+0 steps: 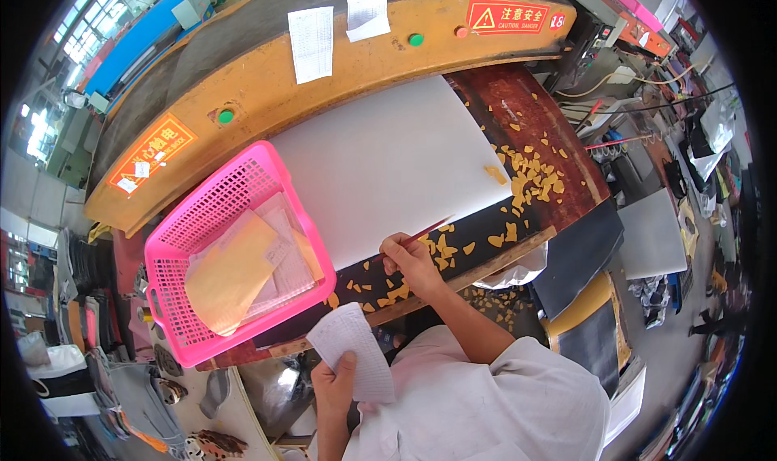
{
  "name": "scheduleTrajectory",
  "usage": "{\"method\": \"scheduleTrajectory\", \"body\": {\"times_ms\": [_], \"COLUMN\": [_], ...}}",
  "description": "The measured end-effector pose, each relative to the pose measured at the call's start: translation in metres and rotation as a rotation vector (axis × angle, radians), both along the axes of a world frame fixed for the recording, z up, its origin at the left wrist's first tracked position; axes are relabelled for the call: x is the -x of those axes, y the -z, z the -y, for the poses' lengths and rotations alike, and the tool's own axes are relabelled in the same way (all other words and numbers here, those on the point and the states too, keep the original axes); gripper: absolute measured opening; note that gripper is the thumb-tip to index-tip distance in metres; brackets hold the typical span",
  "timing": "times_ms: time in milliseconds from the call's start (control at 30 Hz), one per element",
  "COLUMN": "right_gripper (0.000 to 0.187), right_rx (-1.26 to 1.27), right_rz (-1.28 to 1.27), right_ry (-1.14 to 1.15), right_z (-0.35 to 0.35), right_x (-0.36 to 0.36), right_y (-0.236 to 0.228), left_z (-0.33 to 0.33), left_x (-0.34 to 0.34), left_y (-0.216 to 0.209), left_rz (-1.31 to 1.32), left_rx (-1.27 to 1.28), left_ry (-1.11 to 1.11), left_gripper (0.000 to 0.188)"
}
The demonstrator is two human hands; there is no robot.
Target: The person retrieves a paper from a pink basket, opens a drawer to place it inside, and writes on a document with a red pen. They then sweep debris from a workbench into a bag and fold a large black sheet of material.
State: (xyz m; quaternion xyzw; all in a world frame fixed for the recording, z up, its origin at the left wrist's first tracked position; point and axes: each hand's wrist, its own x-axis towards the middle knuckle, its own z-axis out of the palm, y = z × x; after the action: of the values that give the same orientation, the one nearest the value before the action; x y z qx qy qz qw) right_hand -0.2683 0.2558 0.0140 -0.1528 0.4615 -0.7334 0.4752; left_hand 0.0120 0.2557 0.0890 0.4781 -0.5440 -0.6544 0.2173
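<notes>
My left hand [333, 384] grips a slip of printed paper [350, 344] by its lower edge, thumb on top, close to my body. In my closed right hand [411, 265] is a thin dark-red stick [426, 230], perhaps a pen or brush, pointing up and right over the near edge of a large white board [388, 153]. To the left stands a pink plastic basket [263, 331], overlapping the board's corner. Inside it lie a yellow-orange sheet piece [231, 275] and plastic-wrapped papers [279, 287].
Small yellow scraps [534, 178] litter the dark worktable right of and below the board. An orange machine beam [356, 76] with green buttons and pinned papers crosses behind it. Dark sheets [579, 259] hang at the right; shelves and materials surround the bench.
</notes>
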Motion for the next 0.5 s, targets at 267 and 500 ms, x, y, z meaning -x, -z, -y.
{"method": "scheduleTrajectory", "body": {"times_ms": [267,500], "right_gripper": [0.035,0.025], "right_rx": [-0.066,0.065], "right_rz": [-0.049,-0.120], "right_ry": [-0.097,-0.071], "right_z": [0.021,0.031], "right_x": [0.034,0.090], "right_y": [-0.003,-0.009], "left_z": [0.003,0.019], "left_x": [0.022,0.087], "left_y": [-0.005,-0.004], "left_rz": [0.034,0.023], "left_rx": [0.038,0.061], "left_ry": [-0.214,-0.131], "left_gripper": [0.033,0.031]}}
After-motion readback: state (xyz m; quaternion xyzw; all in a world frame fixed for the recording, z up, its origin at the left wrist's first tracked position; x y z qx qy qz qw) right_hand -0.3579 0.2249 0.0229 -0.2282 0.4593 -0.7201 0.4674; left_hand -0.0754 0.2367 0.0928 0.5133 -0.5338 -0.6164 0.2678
